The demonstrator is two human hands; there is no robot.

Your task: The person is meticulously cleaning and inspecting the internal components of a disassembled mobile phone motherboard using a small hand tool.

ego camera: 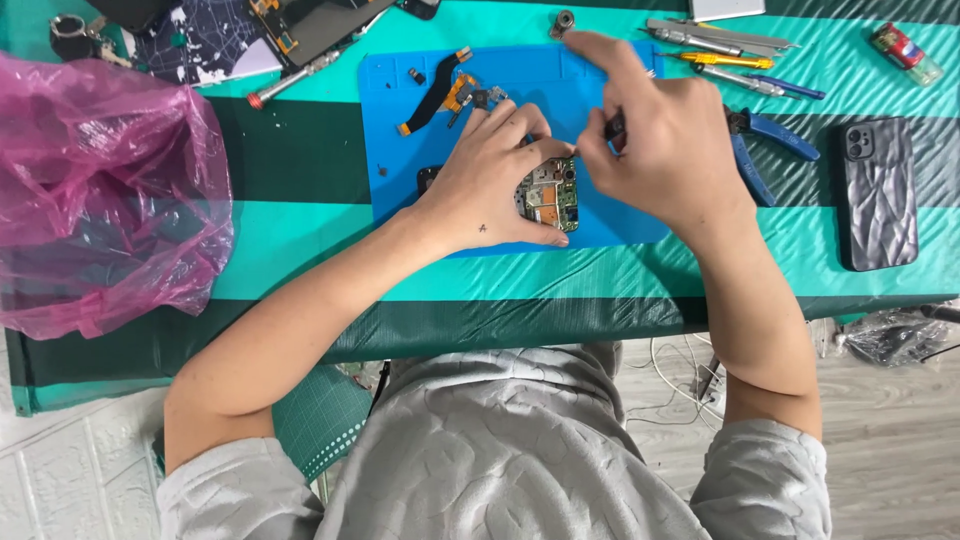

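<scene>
Circuit board (pixel 550 200), small and crowded with metal shields and orange patches, lies near the front edge of a blue work mat (pixel 400 130) on the bench (pixel 300 250), which is covered in a green and teal striped cloth. Left hand (pixel 490 185) rests over the board's left side, fingers curled and thumb laid along its near edge, pinning it to the mat. Right hand (pixel 660 140) hovers just right of the board with thumb and middle fingers pinched on a small dark tool (pixel 614 127) (too little of it shows to say what kind), while the index finger stretches out toward the far edge of the mat. A black and orange flex cable (pixel 432 95) lies on the far left part of the mat, with small loose parts beside it. Blue-handled pliers (pixel 765 140) sit just right of the mat, partly behind the right hand. A dark phone case (pixel 878 190) lies well apart at the right. Screwdrivers and tweezers (pixel 720 50) lie at the far right, and a crumpled pink plastic bag (pixel 100 200) fills the left end.
</scene>
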